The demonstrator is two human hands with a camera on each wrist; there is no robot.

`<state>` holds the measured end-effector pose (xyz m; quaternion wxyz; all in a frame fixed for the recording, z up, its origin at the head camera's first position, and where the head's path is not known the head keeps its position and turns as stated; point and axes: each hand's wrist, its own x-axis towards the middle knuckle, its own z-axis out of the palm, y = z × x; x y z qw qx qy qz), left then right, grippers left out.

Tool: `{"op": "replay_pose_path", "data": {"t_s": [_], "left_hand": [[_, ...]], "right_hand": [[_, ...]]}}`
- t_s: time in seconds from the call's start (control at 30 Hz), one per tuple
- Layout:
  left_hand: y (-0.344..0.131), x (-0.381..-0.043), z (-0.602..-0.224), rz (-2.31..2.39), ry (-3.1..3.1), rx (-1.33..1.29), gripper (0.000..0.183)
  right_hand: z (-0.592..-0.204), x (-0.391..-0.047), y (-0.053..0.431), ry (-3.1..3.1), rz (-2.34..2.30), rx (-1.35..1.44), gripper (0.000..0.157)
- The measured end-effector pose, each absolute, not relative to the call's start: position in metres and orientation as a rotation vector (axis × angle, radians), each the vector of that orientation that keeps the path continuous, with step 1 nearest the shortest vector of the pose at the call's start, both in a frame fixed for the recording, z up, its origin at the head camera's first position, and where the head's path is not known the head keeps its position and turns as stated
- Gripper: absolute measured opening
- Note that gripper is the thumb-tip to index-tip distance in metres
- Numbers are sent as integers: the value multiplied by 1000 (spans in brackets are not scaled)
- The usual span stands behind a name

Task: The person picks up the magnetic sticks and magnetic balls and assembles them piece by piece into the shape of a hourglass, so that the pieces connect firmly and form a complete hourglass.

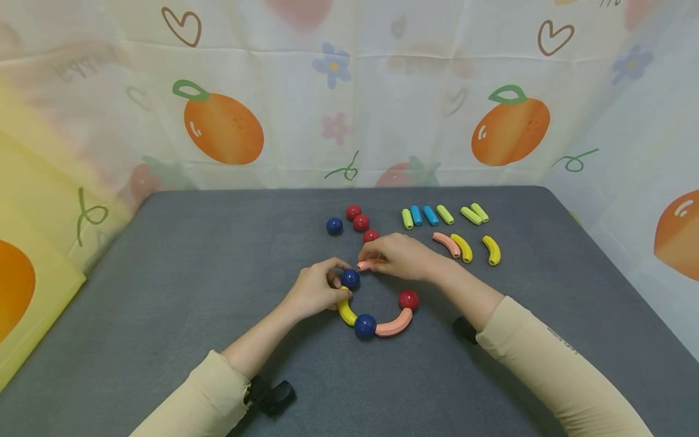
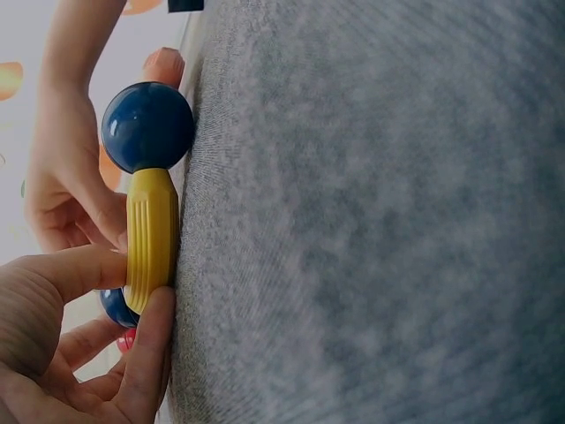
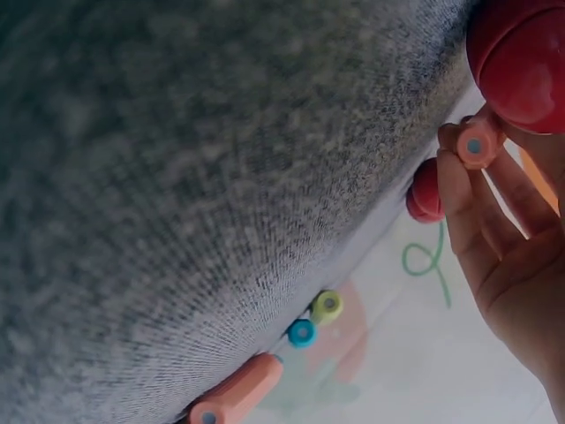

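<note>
My left hand (image 1: 317, 288) holds the yellow curved stick (image 2: 152, 234) near its upper end, with fingers around the blue ball (image 1: 350, 278) there. The stick's other end meets a second blue ball (image 1: 365, 326). From that ball a pink curved stick (image 1: 395, 323) runs to a red ball (image 1: 408, 300), making an open arc on the table. Just right of the upper blue ball, my right hand (image 1: 401, 258) pinches another pink curved stick (image 3: 477, 144); its open end shows in the right wrist view, and the fingers hide part of it.
Several red balls (image 1: 360, 223) and a blue ball (image 1: 335, 226) lie behind my hands on the grey table (image 1: 218, 255). Green (image 1: 445, 214) and blue straight sticks (image 1: 431, 215) lie at the back right, with yellow (image 1: 491, 250) and pink curved sticks (image 1: 446, 244) in front.
</note>
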<state>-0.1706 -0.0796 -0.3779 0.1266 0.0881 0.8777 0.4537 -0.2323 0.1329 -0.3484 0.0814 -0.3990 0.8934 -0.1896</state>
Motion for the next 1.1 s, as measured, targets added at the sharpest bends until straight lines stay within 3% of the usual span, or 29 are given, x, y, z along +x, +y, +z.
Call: {"op": "replay_pose_path", "data": {"t_s": [0.5, 1.1], "left_hand": [[-79, -170, -377, 1299, 2583, 259, 43], [-67, -178, -376, 1285, 2755, 239, 29]], "right_hand": [[-350, -228, 130, 2657, -579, -1228, 17], [-350, -229, 131, 2646, -590, -1202, 24]]}}
